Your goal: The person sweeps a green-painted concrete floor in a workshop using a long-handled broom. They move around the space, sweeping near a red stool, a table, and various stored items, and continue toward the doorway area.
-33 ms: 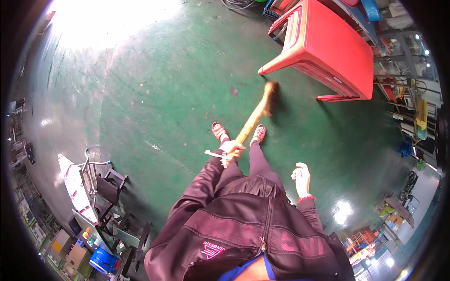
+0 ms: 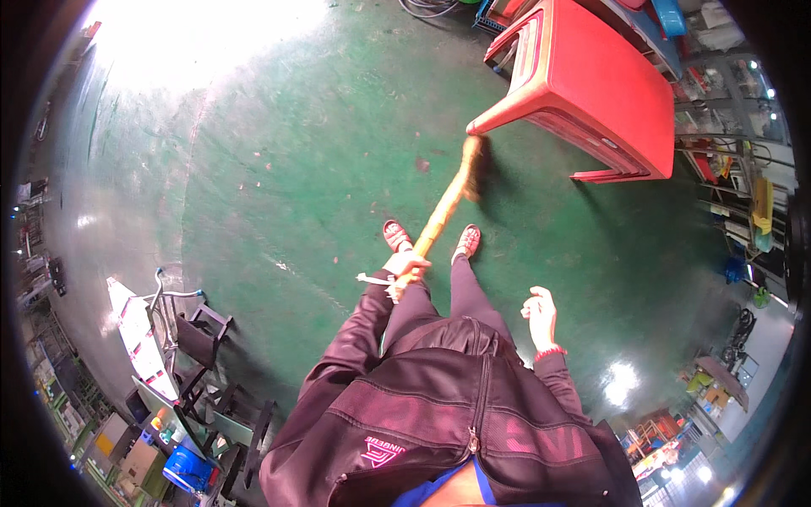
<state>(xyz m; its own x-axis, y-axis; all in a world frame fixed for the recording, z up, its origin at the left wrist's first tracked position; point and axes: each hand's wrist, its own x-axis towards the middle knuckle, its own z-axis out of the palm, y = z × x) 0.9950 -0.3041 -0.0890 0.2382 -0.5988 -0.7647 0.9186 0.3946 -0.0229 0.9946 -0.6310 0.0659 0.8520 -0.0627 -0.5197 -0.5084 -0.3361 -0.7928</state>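
My left hand (image 2: 409,265) is closed around the upper part of a broom (image 2: 439,217) with a yellowish, stick-like handle. A whitish strap or tie (image 2: 372,279) sticks out beside my left wrist. The broom slants away from me, and its brown, bristly far end is smeared by motion, close to the front leg of a red plastic stool or table (image 2: 604,89). Whether they touch I cannot tell. My right hand (image 2: 541,317) hangs in the air at my right side, its fingers loosely bent and partly apart, with nothing visible in it.
Green floor (image 2: 296,194) surrounds my sandalled feet (image 2: 467,241). At the left stand a dark chair (image 2: 201,334), a white panel (image 2: 139,338) and a blue bucket (image 2: 187,469). Loaded shelves (image 2: 726,160) line the right side, and a coiled cable (image 2: 429,8) lies at the far edge.
My left hand has shifted slightly left and toward me with the broom. Its far end has swung a little left and away from me. My right hand has barely moved.
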